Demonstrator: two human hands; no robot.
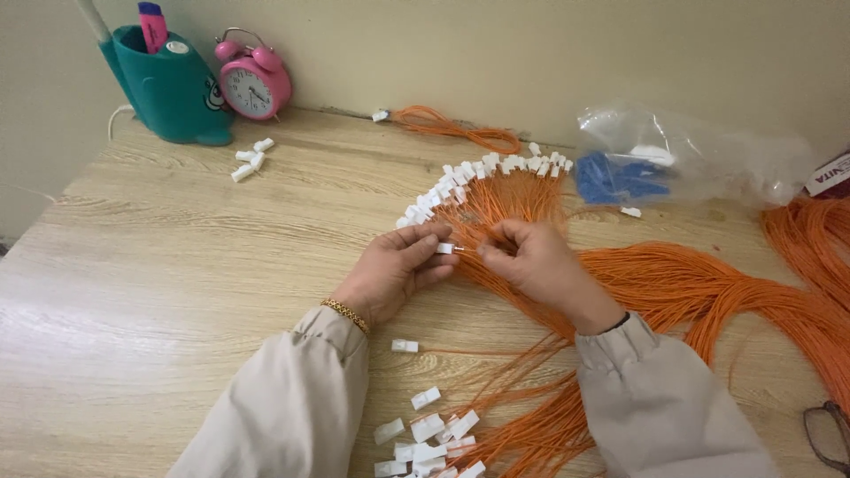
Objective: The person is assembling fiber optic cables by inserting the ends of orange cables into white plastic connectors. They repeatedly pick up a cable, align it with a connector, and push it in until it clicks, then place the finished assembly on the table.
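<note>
My left hand [394, 270] pinches a small white plastic connector [445, 249] between thumb and fingers. My right hand [531, 261] pinches the end of a thin orange wire [469, 251] right beside that connector, its tip at the connector's opening. Both hands hover over a fan of orange wires [513, 199] whose far ends carry a row of white connectors [482, 168]. A thick bundle of orange wires [708, 292] runs off to the right under my right forearm.
Loose white connectors [429, 434] lie between my sleeves, a single one [405, 346] nearby, and a few [251, 158] at the back left. A teal pen holder [173, 84], pink alarm clock [257, 80], clear bag with blue parts [655, 168] and glasses [828, 434] stand around the wooden table [177, 283].
</note>
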